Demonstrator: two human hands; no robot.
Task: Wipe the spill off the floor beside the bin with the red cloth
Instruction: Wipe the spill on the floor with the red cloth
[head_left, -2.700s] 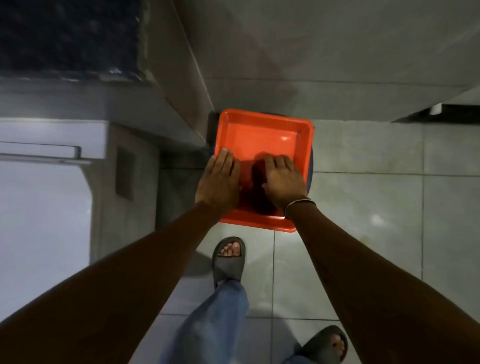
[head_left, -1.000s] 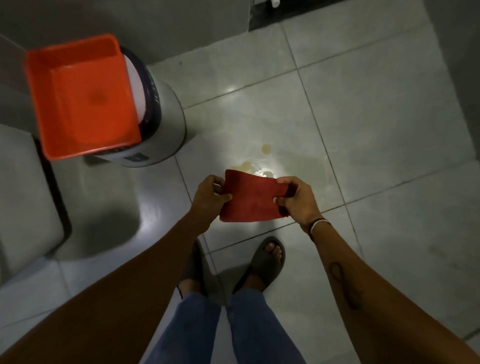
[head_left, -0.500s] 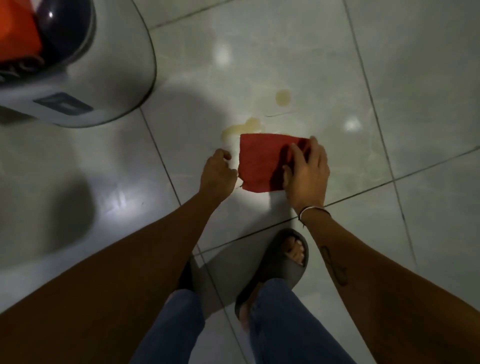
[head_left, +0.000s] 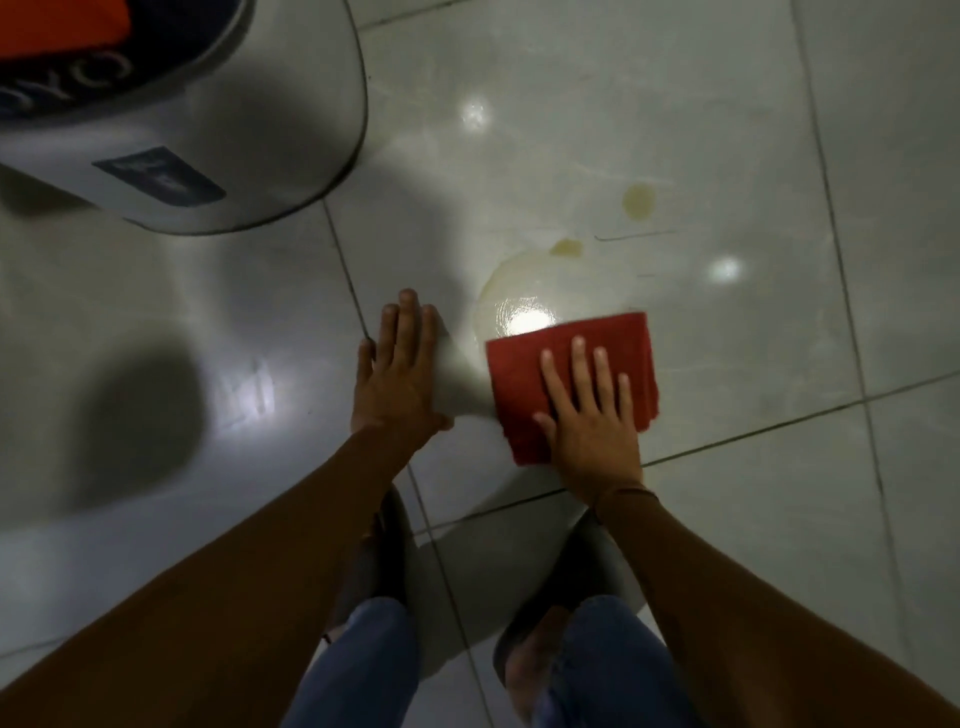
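The red cloth (head_left: 524, 395), folded into a rectangle, lies flat on the pale tiled floor. My right hand (head_left: 589, 415) presses down on it with fingers spread. A yellowish spill (head_left: 524, 283) spreads just beyond the cloth's far edge, with two smaller drops (head_left: 639, 200) further off to the right. My left hand (head_left: 397, 371) rests flat on the bare tile left of the cloth, holding nothing. The white bin (head_left: 171, 130) stands at the upper left, a short way from the spill.
An orange tray (head_left: 62, 23) sits on top of the bin at the top left corner. My knees in blue jeans (head_left: 363, 670) and dark sandals are at the bottom of the view. Tiled floor stretches right and beyond the spill.
My left hand let go of the cloth and went flat on the floor. My right hand spread out on the cloth, which now lies flat at the spill's near edge. The view dropped closer.
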